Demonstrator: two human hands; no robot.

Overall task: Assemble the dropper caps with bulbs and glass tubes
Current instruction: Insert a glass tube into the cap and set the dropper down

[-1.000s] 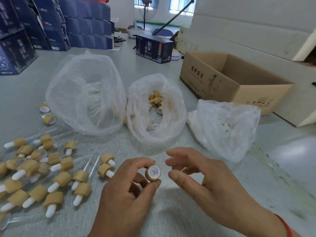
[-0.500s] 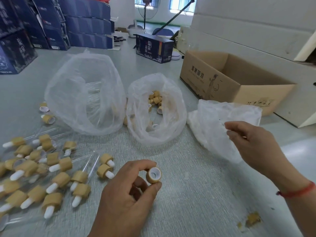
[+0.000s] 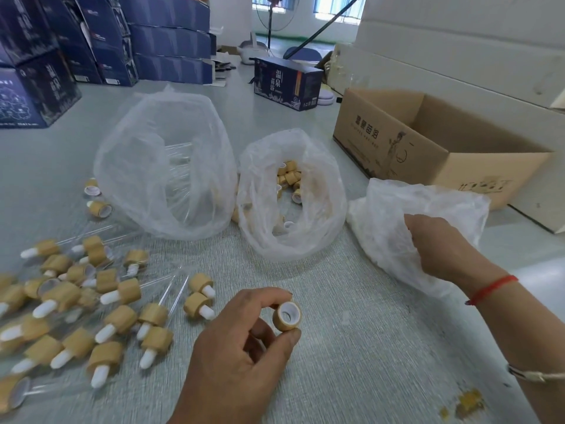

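Cap (image 3: 286, 317) sits low in the frame's centre, pinched between your left hand's (image 3: 235, 353) thumb and forefinger, its open white-lined mouth turned up toward the camera. No bulb or tube is fitted in it. Your other left fingers curl loosely under the palm.

Your right hand (image 3: 437, 246) is at the right of the frame, fingers buried in the crumpled bag (image 3: 394, 215) lying there; they look curled round a fold of plastic, though the blur and the film hide what, if anything, they hold inside. A red cord (image 3: 492, 289) circles that wrist, and a bracelet (image 3: 532, 374) shows further down the forearm.

At frame centre stands the cap bag (image 3: 321, 209), mouth open, with loose tan caps visible inside. Just left of it, touching or nearly so, stands the tube bag (image 3: 137, 166), larger, with clear glass tubes faintly seen through the film.

Lower left of the frame holds your pile of droppers (image 3: 119, 319): tan caps with white bulbs poking out and glass tubes lying flat on the mat (image 3: 351, 347). Two bare caps (image 3: 97, 206) lie apart, above the pile beside the tube bag.

At upper right sits an open carton (image 3: 428, 142). Dark blue boxes (image 3: 61, 56) are stacked along the upper left, and one more stands alone at top centre. Yellowish crumbs (image 3: 467, 405) mark the lower right corner.
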